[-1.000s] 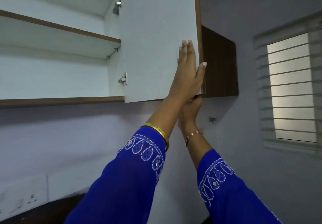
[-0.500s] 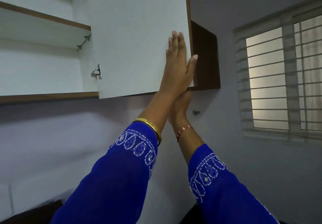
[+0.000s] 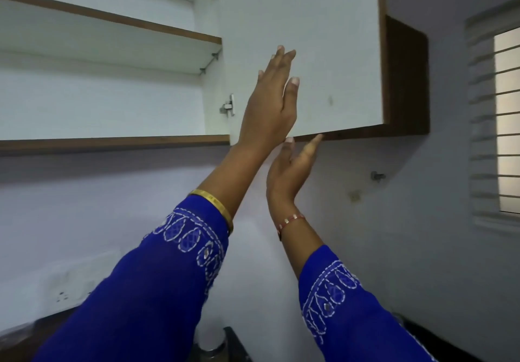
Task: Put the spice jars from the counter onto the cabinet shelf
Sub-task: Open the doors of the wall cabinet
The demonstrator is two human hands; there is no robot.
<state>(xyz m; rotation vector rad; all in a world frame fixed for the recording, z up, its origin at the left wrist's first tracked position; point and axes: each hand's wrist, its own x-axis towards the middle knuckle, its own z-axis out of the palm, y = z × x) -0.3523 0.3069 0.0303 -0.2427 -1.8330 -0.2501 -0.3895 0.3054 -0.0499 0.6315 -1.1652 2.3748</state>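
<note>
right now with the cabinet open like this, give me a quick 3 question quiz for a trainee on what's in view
1. True or false: the left hand, held up in front of the cabinet door, is gripping a spice jar.
2. Multiple choice: where are the right hand's fingertips? A) on the upper shelf B) at the door's bottom edge C) on the window blinds
3. Fill in: the lower cabinet shelf shows ___ spice jars from this angle.

Key: 1 false, its fingers are straight and hold nothing. 2 B. 3 no.
</note>
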